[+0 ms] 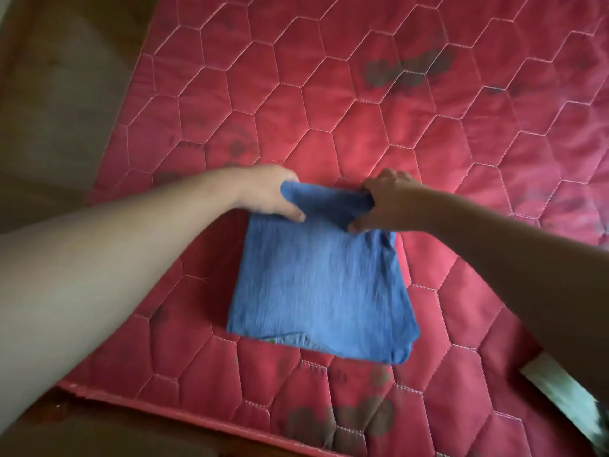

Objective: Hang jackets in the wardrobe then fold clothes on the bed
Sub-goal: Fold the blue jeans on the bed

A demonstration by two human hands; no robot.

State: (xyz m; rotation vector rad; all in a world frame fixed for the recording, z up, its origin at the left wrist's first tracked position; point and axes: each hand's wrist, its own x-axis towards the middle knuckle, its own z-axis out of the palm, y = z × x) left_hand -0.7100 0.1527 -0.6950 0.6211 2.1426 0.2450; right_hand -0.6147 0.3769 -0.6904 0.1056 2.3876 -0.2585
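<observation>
We're on the folding half of the job. A blue garment [316, 285] lies on the red quilted bed [428, 127], close to its near edge. It is already down to a compact, roughly square packet of several layers, and a sliver of a lower layer peeks out at the near side.

Both hands are on its far edge. The left hand [268, 192] has its fingers curled under the far-left corner with the thumb on top, pinching the cloth. The right hand [384, 202] clamps the far-right corner the same way, thumb pressed down. That far edge is raised and bunched between them, so I'd judge one more fold toward the near side is in hand, or a last tidy of this piece.

No wardrobe and no jackets are in view, so whether the hanging is finished can't be told from here. No other clothes show on the bed, folded or waiting. There is only a pale strip [557, 387] at the near right, too blurred to name.
</observation>
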